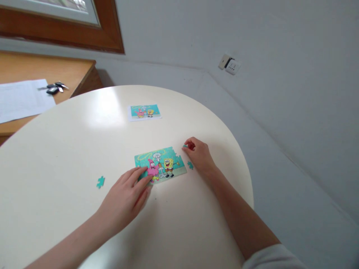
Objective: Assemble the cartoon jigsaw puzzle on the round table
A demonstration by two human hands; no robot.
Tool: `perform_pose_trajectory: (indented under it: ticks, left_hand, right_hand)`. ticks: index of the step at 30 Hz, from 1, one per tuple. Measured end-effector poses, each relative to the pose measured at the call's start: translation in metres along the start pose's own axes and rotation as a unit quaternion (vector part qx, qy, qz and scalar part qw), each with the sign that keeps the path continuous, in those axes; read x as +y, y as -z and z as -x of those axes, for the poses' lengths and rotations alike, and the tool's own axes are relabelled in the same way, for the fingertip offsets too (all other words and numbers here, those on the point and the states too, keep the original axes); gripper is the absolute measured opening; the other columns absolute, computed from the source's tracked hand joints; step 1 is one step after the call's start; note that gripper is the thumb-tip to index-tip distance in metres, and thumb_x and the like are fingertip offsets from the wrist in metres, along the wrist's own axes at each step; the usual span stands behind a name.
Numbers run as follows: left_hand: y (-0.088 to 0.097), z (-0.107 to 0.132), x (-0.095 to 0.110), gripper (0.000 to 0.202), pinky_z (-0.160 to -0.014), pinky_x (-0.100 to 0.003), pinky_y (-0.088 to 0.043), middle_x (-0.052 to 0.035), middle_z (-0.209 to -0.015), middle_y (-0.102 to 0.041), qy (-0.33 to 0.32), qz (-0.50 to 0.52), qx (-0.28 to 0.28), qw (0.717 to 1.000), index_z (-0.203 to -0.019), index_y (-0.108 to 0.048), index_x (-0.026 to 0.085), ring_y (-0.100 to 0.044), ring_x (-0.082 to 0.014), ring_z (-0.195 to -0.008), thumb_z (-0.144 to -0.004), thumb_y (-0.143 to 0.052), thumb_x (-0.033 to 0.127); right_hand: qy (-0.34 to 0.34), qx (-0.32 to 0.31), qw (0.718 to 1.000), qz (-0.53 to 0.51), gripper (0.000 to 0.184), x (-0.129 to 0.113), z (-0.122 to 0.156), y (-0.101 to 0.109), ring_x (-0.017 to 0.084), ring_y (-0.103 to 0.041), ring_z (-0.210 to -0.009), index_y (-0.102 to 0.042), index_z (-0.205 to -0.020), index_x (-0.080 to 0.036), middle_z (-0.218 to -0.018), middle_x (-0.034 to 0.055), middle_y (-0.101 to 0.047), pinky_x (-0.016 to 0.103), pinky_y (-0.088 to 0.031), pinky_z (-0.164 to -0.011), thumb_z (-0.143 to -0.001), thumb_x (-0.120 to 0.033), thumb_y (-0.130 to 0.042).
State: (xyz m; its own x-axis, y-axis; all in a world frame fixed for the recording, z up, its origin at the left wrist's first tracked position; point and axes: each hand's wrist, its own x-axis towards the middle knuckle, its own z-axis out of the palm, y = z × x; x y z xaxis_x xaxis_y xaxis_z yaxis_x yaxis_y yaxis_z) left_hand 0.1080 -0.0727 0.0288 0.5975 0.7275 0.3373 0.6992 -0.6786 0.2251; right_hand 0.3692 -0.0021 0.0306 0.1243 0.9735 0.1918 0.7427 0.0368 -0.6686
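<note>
A largely assembled jigsaw puzzle [168,158] with cartoon figures on teal lies on the round white table. My left hand [127,190] rests over its lower left part, fingers stretched out and spread on the surface. Just off the puzzle's upper right corner, where a gap shows, my right hand [196,151] pinches a small teal puzzle piece [185,146] between thumb and fingertips. One loose teal piece [190,165] lies below that hand, beside the puzzle's right edge. Another loose piece [100,182] sits to the left of my left hand.
Farther back on the table [70,149] lies a printed reference picture [144,112] of the same scene. At the left, a wooden desk [73,69] holds paper sheets [25,97] and keys [56,87]. A wall with a socket [232,66] stands behind and to the right.
</note>
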Motion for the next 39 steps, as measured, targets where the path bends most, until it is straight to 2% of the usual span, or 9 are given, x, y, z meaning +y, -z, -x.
perform_pose_trajectory:
  ticks: [4, 9, 14, 19, 28, 33, 39]
  left_hand:
    - [0.004, -0.002, 0.003, 0.031, -0.084, -0.038, -0.052, -0.0109, -0.109, -0.065, -0.013, 0.036, -0.004, 0.999, -0.108, -0.064, 0.018, -0.06, -0.0224, -0.099, -0.092, -0.039, 0.024]
    - [0.007, -0.004, 0.007, 0.029, -0.08, -0.036, -0.052, -0.0091, -0.106, -0.067, -0.029, 0.05, -0.013, 0.998, -0.1, -0.066, 0.019, -0.061, -0.0205, -0.093, -0.091, -0.038, 0.021]
    - [0.007, -0.006, 0.009, 0.028, -0.078, -0.035, -0.052, -0.0093, -0.104, -0.067, -0.041, 0.043, 0.001, 0.998, -0.097, -0.066, 0.018, -0.061, -0.0202, -0.091, -0.09, -0.039, 0.017]
    - [0.007, -0.006, 0.01, 0.026, -0.077, -0.036, -0.053, -0.0091, -0.103, -0.068, -0.041, 0.035, 0.002, 0.999, -0.096, -0.065, 0.017, -0.061, -0.0208, -0.089, -0.09, -0.039, 0.016]
    - [0.006, -0.007, 0.01, 0.023, -0.074, -0.038, -0.054, -0.0094, -0.102, -0.068, -0.052, 0.04, 0.015, 0.998, -0.095, -0.064, 0.016, -0.061, -0.0223, -0.088, -0.088, -0.042, 0.014]
    - [0.006, -0.007, 0.01, 0.023, -0.074, -0.038, -0.054, -0.0095, -0.101, -0.068, -0.053, 0.039, 0.017, 0.998, -0.095, -0.064, 0.016, -0.061, -0.0224, -0.088, -0.088, -0.042, 0.014]
    - [0.006, -0.006, 0.009, 0.023, -0.074, -0.037, -0.054, -0.0093, -0.101, -0.068, -0.053, 0.036, 0.015, 0.998, -0.096, -0.064, 0.016, -0.061, -0.0223, -0.088, -0.088, -0.043, 0.013]
  right_hand:
    - [0.003, 0.012, 0.999, -0.032, 0.006, -0.001, 0.0, -0.003, 0.013, -0.053, -0.061, -0.061, -0.076, -0.02, -0.065, -0.0022, -0.06, 0.027, -0.043, -0.063, -0.072, -0.024, -0.058]
    - [-0.001, 0.029, 0.995, -0.095, 0.013, -0.008, 0.003, -0.01, 0.014, -0.058, -0.065, -0.061, -0.085, -0.021, -0.074, 0.0005, -0.066, 0.028, -0.047, -0.066, -0.073, -0.026, -0.058]
    - [0.01, -0.006, 0.992, -0.126, 0.01, -0.011, 0.006, -0.02, 0.015, -0.062, -0.07, -0.061, -0.082, -0.022, -0.075, 0.001, -0.067, 0.028, -0.049, -0.068, -0.075, -0.026, -0.055]
    - [0.015, -0.023, 0.992, -0.122, 0.01, -0.01, 0.005, -0.023, 0.014, -0.061, -0.065, -0.062, -0.077, -0.02, -0.073, -0.0001, -0.067, 0.027, -0.048, -0.065, -0.076, -0.025, -0.053]
    - [0.051, -0.029, 0.995, -0.078, 0.013, -0.008, 0.004, -0.023, 0.014, -0.06, -0.067, -0.068, -0.078, -0.02, -0.074, 0.0008, -0.069, 0.026, -0.046, -0.067, -0.078, -0.019, -0.055]
    - [0.101, -0.021, 0.995, 0.012, 0.015, -0.009, 0.005, -0.023, 0.017, -0.062, -0.079, -0.069, -0.08, -0.023, -0.083, 0.001, -0.073, 0.033, -0.042, -0.081, -0.079, -0.015, -0.057]
    - [0.122, -0.028, 0.988, 0.093, 0.018, -0.012, 0.007, -0.021, 0.019, -0.062, -0.086, -0.07, -0.09, -0.022, -0.09, 0.0026, -0.073, 0.034, -0.037, -0.084, -0.083, -0.015, -0.055]
